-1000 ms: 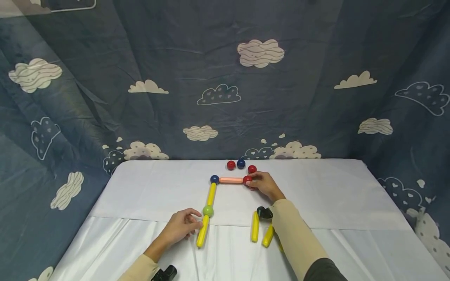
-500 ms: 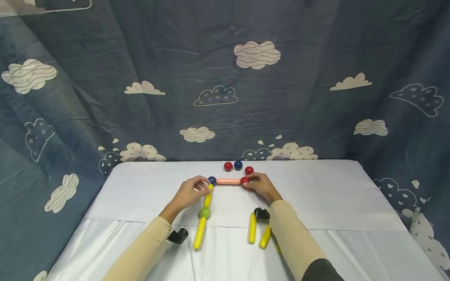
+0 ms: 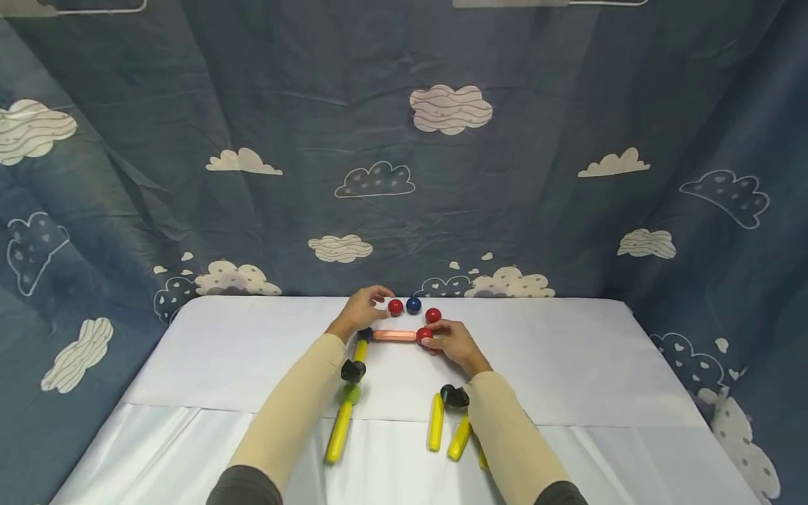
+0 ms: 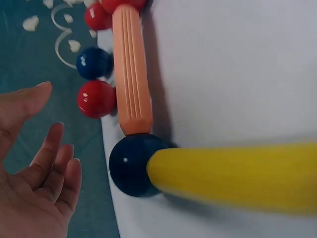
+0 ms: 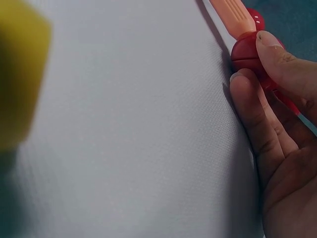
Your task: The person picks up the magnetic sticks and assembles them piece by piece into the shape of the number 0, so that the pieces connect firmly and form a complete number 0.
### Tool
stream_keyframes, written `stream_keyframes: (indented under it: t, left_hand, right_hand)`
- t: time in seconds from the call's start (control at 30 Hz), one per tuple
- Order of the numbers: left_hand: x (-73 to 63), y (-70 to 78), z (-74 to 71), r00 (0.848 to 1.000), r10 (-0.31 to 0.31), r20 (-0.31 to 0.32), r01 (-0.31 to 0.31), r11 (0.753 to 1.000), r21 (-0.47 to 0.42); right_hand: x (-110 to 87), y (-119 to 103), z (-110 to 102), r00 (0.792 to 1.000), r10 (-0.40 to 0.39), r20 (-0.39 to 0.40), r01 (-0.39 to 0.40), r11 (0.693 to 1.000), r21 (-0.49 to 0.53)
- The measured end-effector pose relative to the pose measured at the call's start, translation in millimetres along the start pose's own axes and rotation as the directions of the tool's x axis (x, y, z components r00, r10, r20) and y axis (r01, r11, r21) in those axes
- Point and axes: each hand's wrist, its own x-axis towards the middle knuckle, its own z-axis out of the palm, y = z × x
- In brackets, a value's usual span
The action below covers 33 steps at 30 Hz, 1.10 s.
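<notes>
My right hand (image 3: 456, 346) pinches a red ball (image 5: 245, 52) between thumb and fingers. That ball caps one end of a ribbed peach stick (image 4: 131, 69); a dark blue ball (image 4: 130, 167) joins its other end to a yellow stick (image 4: 233, 178). Toward me, this yellow stick runs to a green ball (image 3: 351, 395), then a second yellow stick (image 3: 339, 433). My left hand (image 4: 37, 163) has its fingers loosely spread and holds nothing. It reaches over the blue corner, close to a loose red ball (image 3: 395, 307), with a gap showing in the left wrist view.
Beside that red ball lie a loose blue ball (image 3: 413, 305) and another red ball (image 3: 433, 315), near the back edge of the white-covered table (image 3: 555, 365). Yellow sticks (image 3: 435, 422) lie at the front right, one partly under my right sleeve. A cloud-patterned curtain (image 3: 379, 231) stands behind.
My left hand has moved forward from beside the lower yellow stick, past the blue corner ball, to near the loose red ball. My right hand keeps its pinch. The head view has shifted slightly.
</notes>
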Motion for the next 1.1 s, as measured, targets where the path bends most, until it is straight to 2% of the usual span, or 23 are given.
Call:
stream_keyframes:
  t: [0.07,0.17,0.4,0.5,0.6,0.7,0.77,0.93,1.1]
  left_hand:
    - [9.0,-0.8,5.7,1.0,-0.004,0.001,0.004,1.0,-0.005]
    - [17.7,-4.3,10.8,0.999,-0.041,0.014,0.041,0.999,-0.003]
    - [27.6,-9.2,20.3,0.998,-0.059,0.014,0.056,0.987,0.148]
    - [31.0,-7.3,23.2,0.997,-0.075,0.005,0.072,0.971,0.228]
    - [34.8,-6.4,24.9,0.994,-0.104,-0.01,0.102,0.936,0.336]
    - [35.1,-7.3,23.9,0.992,-0.123,-0.028,0.123,0.896,0.426]
    - [34.5,-7.8,22.9,0.991,-0.128,-0.027,0.126,0.884,0.449]
    - [29.2,-4.8,19.4,0.994,-0.106,0.01,0.09,0.884,0.459]
    - [15.9,3.5,13.9,0.997,-0.071,0.022,0.053,0.885,0.462]
  right_hand:
    - [-0.8,1,-1,1.0,-0.005,0.002,0.005,1.0,0.006]
    - [-2.2,0,2,1.0,-0.008,0.007,0.008,1.0,0.006]
    - [-3.8,1,4,1.0,-0.012,0.012,0.012,1.0,0.011]
    - [-2.9,0,2,1.0,-0.01,0.011,0.009,1.0,0.013]
    - [-1.3,-1,0,1.0,-0.01,0.001,0.01,1.0,-0.005]
    - [-2.6,-4,2,1.0,-0.011,0.0,0.011,1.0,-0.012]
    - [-3.1,-4,3,1.0,-0.011,0.005,0.011,1.0,-0.008]
    - [-3.7,-3,3,1.0,-0.001,0.005,0.001,1.0,-0.012]
    - [-1.3,-2,-2,1.0,0.013,0.0,-0.013,1.0,-0.007]
